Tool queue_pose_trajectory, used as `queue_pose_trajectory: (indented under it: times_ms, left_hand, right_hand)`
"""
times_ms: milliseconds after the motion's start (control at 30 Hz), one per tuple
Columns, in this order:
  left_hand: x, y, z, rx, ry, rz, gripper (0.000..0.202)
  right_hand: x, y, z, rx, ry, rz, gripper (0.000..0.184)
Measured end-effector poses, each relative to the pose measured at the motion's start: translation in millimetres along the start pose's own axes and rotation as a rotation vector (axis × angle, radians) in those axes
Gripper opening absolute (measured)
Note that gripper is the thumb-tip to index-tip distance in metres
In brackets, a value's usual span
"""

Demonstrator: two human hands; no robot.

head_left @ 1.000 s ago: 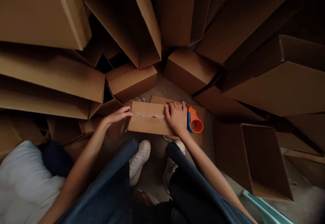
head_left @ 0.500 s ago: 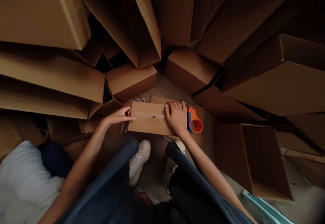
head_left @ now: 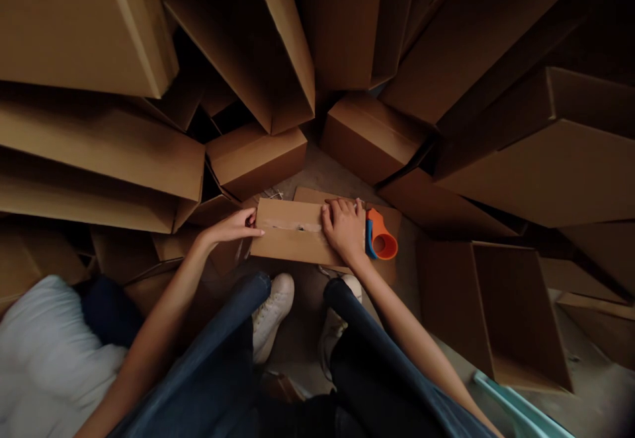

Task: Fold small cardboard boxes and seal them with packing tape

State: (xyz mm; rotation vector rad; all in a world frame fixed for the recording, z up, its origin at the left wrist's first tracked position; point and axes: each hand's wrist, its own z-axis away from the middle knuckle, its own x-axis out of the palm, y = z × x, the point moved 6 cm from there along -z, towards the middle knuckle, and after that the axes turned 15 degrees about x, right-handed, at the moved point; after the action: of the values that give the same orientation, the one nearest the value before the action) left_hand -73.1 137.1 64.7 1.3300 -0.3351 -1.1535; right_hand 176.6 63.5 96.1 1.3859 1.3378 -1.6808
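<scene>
A small cardboard box (head_left: 290,236) lies on the floor in front of my feet, with a strip of clear tape along its top seam. My left hand (head_left: 232,226) is at the box's left end, fingers curled, with the forefinger stretched onto the edge near the tape. My right hand (head_left: 344,226) lies palm down on the right part of the box top, fingers spread flat. An orange and blue tape dispenser (head_left: 381,236) sits just right of that hand, touching it or nearly so.
Stacks of brown cardboard boxes (head_left: 258,153) ring the floor space on the left, back and right. An open box (head_left: 496,306) stands at the right. My white shoes (head_left: 270,315) and jeans are below. A white cushion-like thing (head_left: 44,352) is at bottom left.
My left hand has shifted slightly right along the box's left end, forefinger now pointing onto the edge. The right hand and dispenser have stayed still.
</scene>
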Motion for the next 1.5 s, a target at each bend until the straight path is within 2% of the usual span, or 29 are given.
queue_pose_trajectory:
  times_ms: [800,1200,1500]
  left_hand:
    - [-1.2,-5.6,1.2,0.023,-0.008,0.039,0.030]
    - [-1.0,-3.6,0.0,-0.011,0.027,0.033,0.037]
    - [-1.9,-7.1,-0.4,0.007,0.026,0.016,0.033]
  right_hand:
    - [-1.0,-0.1,-0.3,0.000,0.000,-0.005,0.042]
    - [-0.3,-0.2,-0.2,0.007,-0.008,-0.002,0.042]
    - [-0.4,-0.3,-0.5,-0.004,0.017,-0.002,0.042]
